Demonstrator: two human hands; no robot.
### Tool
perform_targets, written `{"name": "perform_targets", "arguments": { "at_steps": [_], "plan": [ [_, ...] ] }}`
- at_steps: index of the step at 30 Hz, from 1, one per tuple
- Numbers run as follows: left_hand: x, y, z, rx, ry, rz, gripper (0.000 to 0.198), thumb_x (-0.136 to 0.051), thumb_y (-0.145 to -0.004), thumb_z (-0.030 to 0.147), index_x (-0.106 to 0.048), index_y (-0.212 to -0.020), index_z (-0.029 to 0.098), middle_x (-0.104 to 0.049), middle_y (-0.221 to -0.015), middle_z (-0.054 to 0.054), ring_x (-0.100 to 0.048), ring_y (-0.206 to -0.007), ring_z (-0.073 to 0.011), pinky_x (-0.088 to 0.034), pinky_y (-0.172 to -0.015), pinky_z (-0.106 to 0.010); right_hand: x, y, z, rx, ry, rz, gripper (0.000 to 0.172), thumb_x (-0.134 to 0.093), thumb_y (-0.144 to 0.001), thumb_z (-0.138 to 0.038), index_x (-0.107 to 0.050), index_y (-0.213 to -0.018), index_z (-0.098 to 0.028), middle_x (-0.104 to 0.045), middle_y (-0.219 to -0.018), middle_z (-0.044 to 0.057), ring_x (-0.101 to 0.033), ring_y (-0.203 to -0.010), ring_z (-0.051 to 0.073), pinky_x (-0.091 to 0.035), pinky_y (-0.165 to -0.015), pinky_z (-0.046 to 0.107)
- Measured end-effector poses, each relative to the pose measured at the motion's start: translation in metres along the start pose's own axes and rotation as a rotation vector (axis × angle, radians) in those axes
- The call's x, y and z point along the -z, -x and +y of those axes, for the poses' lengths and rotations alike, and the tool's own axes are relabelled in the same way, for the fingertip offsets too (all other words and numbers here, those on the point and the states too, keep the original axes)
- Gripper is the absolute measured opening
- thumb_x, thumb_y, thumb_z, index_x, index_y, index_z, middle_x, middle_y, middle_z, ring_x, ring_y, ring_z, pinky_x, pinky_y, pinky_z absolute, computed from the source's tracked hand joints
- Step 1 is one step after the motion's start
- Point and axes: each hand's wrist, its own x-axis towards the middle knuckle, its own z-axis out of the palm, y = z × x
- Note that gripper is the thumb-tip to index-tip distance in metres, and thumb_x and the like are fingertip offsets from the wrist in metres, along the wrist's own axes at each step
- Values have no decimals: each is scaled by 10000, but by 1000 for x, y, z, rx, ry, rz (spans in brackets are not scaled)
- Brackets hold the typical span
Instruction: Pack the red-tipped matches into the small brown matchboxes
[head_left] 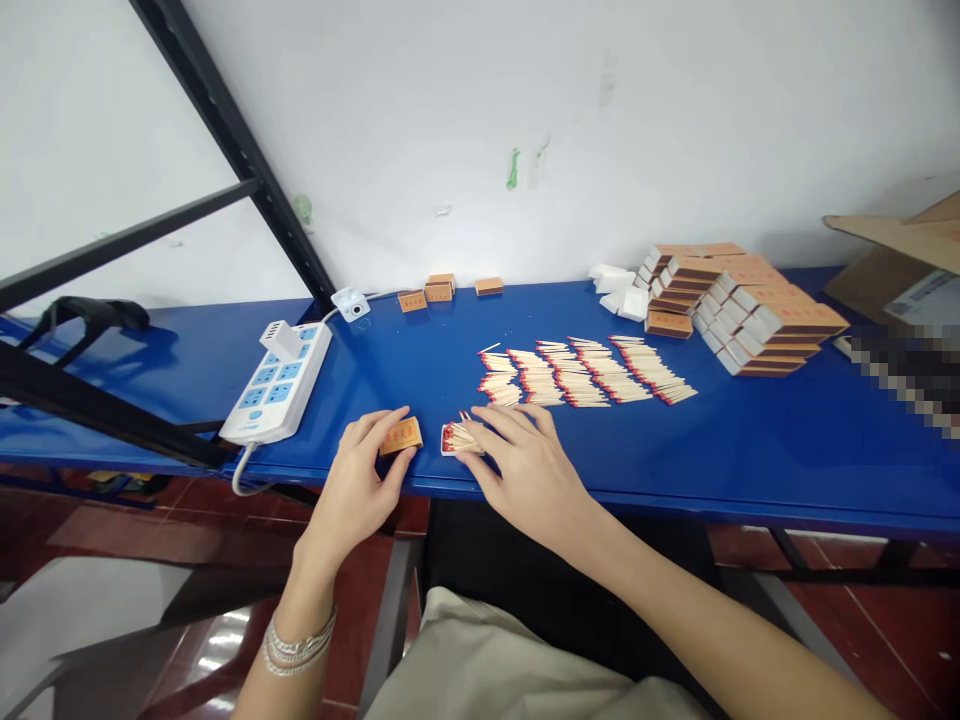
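My left hand (365, 462) grips a small orange matchbox sleeve (400, 436) near the front edge of the blue table (750, 450). My right hand (522, 455) lies over a white inner tray (459, 439) filled with red-tipped matches, its fingers pressing on the sticks. Just beyond the hands, several rows of loose matches (585, 372) lie spread on the table.
A white and blue power strip (279, 384) lies at the left. Three orange matchboxes (442, 291) sit by the wall. Stacked matchboxes (750, 310) and white trays (619, 290) stand at the back right, beside a cardboard box (900, 265). Black shelf struts (225, 140) cross the left.
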Motion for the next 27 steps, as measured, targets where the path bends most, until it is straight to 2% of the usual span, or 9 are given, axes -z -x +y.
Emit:
{"name": "perform_targets", "arguments": {
  "at_steps": [3, 6, 9, 13, 16, 19, 22, 27],
  "plan": [
    [0, 0, 10, -77, -39, 18, 385, -578, -925, 300, -567, -1307, 250, -567, -1314, -90, -509, -1246, -255, -379, -1075, -446, -1, 1, 2, 34, -25, -11, 225, -512, -976, -241, -705, -1078, -192, -714, -1196, 81, -629, -1147, 228, -340, -1036, 447],
    [-1, -8, 19, -147, -35, -14, 262, -541, -948, 294, -644, -1185, 256, -602, -1285, -77, -528, -1234, -248, -371, -1065, -450, -3, 1, 4, 44, -51, -8, 234, -501, -981, -235, -698, -1100, -195, -718, -1192, 73, -635, -1148, 221, -332, -1047, 444],
    [0, -27, 23, -167, 2, -109, 256, -476, -971, 252, -661, -1148, 232, -658, -1196, -71, -586, -1150, -226, -412, -1013, -432, -3, 2, 5, 30, -79, -1, 233, -493, -977, -208, -713, -1054, -198, -731, -1160, 69, -648, -1130, 221, -333, -1056, 447],
    [-1, -64, 20, -257, 48, -286, 366, -396, -956, 137, -658, -1191, 237, -674, -1149, -60, -627, -1049, -203, -476, -933, -392, -5, 0, 8, -16, -149, 22, 232, -498, -963, -176, -726, -979, -209, -750, -1105, 51, -672, -1076, 200, -341, -1064, 438],
    [-5, -89, 19, -360, 123, -434, 367, -441, -917, 101, -689, -1153, 231, -675, -1105, -57, -644, -1001, -185, -502, -902, -334, -6, -2, 10, -62, -208, 22, 233, -502, -949, -154, -726, -940, -217, -760, -1060, 38, -684, -1031, 191, -331, -1064, 441],
    [-8, -107, 19, -442, 125, -540, 313, -505, -892, 113, -712, -1097, 226, -679, -1074, -59, -648, -976, -190, -504, -893, -329, -6, -4, 10, -83, -225, 16, 234, -505, -938, -147, -726, -915, -219, -762, -1043, 43, -689, -1006, 197, -332, -1049, 446],
    [-11, -116, 19, -493, 115, -595, 244, -534, -884, 130, -721, -1019, 209, -674, -1035, -61, -644, -936, -188, -507, -855, -322, -6, -4, 10, -77, -206, 31, 234, -505, -935, -141, -727, -897, -204, -763, -1044, 48, -693, -981, 190, -338, -1030, 433],
    [-14, -119, 19, -518, 97, -618, 220, -499, -901, 136, -708, -929, 197, -659, -969, -51, -629, -864, -172, -497, -803, -308, -8, -2, 9, -68, -195, 65, 233, -502, -935, -132, -721, -903, -206, -762, -1046, 42, -694, -974, 185, -339, -1020, 423]
  ]
}}
